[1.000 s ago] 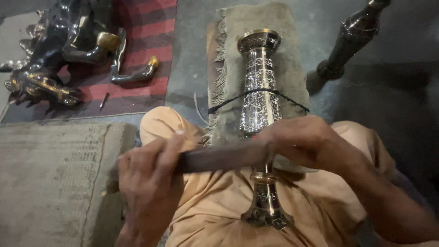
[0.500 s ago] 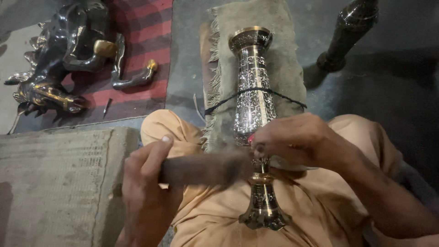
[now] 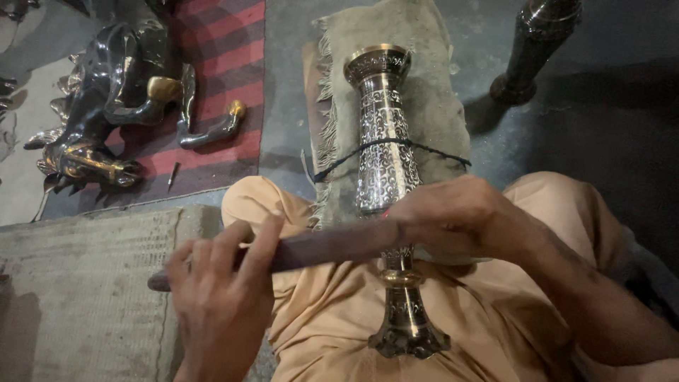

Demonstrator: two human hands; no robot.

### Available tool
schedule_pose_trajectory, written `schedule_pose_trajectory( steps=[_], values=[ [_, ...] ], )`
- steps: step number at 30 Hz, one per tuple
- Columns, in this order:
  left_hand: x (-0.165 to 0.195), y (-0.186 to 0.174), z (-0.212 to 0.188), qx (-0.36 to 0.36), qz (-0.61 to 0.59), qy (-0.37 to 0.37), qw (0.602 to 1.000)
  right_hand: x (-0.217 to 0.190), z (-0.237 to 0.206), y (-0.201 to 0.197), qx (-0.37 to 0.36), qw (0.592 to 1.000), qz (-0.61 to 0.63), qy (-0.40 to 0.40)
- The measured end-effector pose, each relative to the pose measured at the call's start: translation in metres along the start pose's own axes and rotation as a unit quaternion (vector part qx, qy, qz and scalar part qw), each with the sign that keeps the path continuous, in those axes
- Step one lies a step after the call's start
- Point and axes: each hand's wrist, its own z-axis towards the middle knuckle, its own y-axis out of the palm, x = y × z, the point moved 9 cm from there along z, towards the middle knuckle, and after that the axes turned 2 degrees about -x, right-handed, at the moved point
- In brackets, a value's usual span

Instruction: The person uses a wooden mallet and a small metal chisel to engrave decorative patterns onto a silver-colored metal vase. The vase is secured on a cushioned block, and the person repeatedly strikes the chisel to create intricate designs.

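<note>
Compared with before, left hand sits lower on the dark file. Both hands clamp the file; right hand holds its other end, across the engraved brass vase lying on the lap and green cloth.

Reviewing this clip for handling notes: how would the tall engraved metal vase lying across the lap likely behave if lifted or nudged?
The vase looks like solid metal, so probably stiff and heavy for its size. Its round body would likely roll, though a dark cord and the fringed cloth seem to restrain it. The polished surface may be slippery.
</note>
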Motion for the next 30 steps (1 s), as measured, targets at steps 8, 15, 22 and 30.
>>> schedule_pose_trajectory(
  steps=[8,15,22,30],
  values=[
    [-0.002,-0.008,0.003,0.042,-0.021,0.019,0.999,-0.006,0.002,-0.003,0.007,1.0,0.012,-0.009],
    [0.0,-0.004,0.004,0.002,0.03,0.021,0.999,0.003,-0.003,-0.003,0.017,0.999,0.026,0.014],
    [0.001,-0.012,0.009,0.013,-0.004,0.017,1.0,0.001,-0.002,-0.007,0.022,0.999,0.041,0.017],
    [0.002,-0.011,0.01,0.016,0.013,0.019,1.0,-0.004,0.005,-0.014,0.048,0.996,0.08,0.001]
  ],
)
